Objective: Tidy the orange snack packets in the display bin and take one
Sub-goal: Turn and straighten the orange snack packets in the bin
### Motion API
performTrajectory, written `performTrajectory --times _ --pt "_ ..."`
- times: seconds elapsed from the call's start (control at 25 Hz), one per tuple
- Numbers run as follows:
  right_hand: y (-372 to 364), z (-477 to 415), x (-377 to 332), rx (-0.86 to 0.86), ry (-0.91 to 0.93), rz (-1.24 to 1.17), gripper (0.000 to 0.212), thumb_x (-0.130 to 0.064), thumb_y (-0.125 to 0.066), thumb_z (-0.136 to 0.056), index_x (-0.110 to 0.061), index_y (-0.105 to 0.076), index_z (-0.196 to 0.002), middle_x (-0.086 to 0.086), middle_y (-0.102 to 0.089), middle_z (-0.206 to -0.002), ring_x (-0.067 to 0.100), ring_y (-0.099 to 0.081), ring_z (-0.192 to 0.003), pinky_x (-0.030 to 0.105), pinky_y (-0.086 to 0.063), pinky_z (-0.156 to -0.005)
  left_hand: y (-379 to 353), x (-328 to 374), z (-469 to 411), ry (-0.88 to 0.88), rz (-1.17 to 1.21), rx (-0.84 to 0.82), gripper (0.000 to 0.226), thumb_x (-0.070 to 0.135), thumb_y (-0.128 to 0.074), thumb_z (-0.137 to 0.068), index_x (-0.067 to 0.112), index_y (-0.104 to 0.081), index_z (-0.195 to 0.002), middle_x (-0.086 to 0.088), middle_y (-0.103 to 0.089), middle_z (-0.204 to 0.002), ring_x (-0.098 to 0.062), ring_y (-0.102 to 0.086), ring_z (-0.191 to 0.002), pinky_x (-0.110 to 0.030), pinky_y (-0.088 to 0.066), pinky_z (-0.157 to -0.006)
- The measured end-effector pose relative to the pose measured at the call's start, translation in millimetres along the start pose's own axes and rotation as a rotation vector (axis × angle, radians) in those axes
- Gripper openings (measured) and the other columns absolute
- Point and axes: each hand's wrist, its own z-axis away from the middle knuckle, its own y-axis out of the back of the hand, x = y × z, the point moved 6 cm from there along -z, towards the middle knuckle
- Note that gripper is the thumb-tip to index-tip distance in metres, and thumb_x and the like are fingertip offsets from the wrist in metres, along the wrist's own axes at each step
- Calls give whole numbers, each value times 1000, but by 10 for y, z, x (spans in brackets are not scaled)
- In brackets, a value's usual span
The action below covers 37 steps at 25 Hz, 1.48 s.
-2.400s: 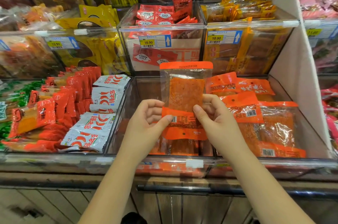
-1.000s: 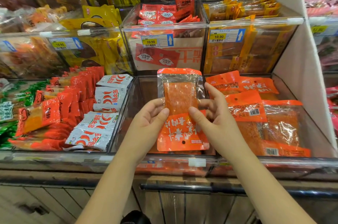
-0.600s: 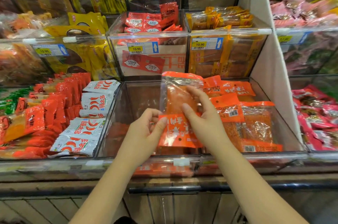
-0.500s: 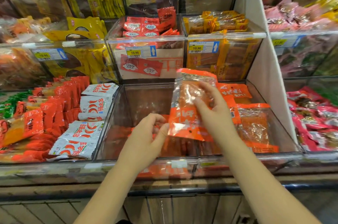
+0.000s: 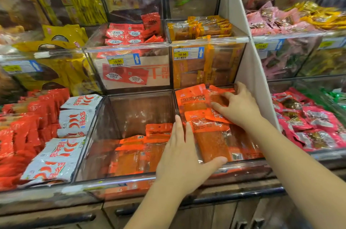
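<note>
Orange snack packets fill the right clear display bin [image 5: 249,163] and lie low in the middle bin [image 5: 131,112]. My right hand [image 5: 239,107] lies spread over one orange packet [image 5: 217,116] at the back of the right bin, fingers and thumb on top of it, pressing it onto the pile. My left hand [image 5: 183,154] stands at the divider between the two bins, fingers straight. Its thumb reaches under the lower edge of the front packet [image 5: 211,140], which leans upright. More orange packets [image 5: 140,154] lie flat in the middle bin.
White chilli packets [image 5: 74,120] and red packets [image 5: 28,135] fill the bins to the left. A white partition [image 5: 250,79] walls off pink packets [image 5: 309,126] on the right. Upper bins with price tags hold red [image 5: 127,34] and yellow-orange packets [image 5: 202,28].
My right hand carried the lifted packet to the right and down onto the pile in the right bin. My left hand let go of it and moved to the front packet. The view tilted.
</note>
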Motion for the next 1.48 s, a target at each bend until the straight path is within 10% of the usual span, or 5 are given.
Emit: performTrajectory --times 0.44,0.68,1.04,1.32,1.48 --pt "10 66 -202 14 10 83 46 -38 -44 -103 -7 -60 -132 22 -60 -131 41 -56 -121 49 -48 -101 39 1 43 -65 127 -148 106 85 -47 -82 31 -2 -162 14 40 -159 -13 2 -156 -44 -29 -120" --pt "-309 782 -1402 -3 371 -235 48 -24 -44 -104 1 -44 -146 25 -42 -151 38 -37 -143 46 -31 -120 378 -1205 -369 186 394 -131 53 39 -59 -101 16 -48 -147 -1 -62 -132 -19 -61 -118 -29 -47 -101" --pt "-611 934 -1637 -23 337 81 62 -27 -39 -106 -6 -17 -161 24 11 -167 35 4 -157 43 -8 -129 -50 -1701 -918 292 -40 -417 77 47 -91 -69 18 -58 -133 2 -64 -130 -22 -62 -115 -33 -48 -103" --pt "-595 939 -1639 -37 322 -4 56 -26 -44 -105 -10 -29 -157 18 6 -170 31 1 -158 41 -11 -129 -15 -1710 -929 319 -31 -360 79 45 -86 -76 12 -52 -140 -5 -55 -141 -26 -55 -126 -33 -45 -101" --pt "-544 942 -1579 29 316 -262 44 -21 -44 -105 -9 -45 -147 12 -19 -168 24 -11 -157 36 -17 -127 206 -1730 -798 287 221 -165 33 31 -87 -78 23 -59 -94 -5 -70 -111 -24 -67 -102 -32 -53 -93"
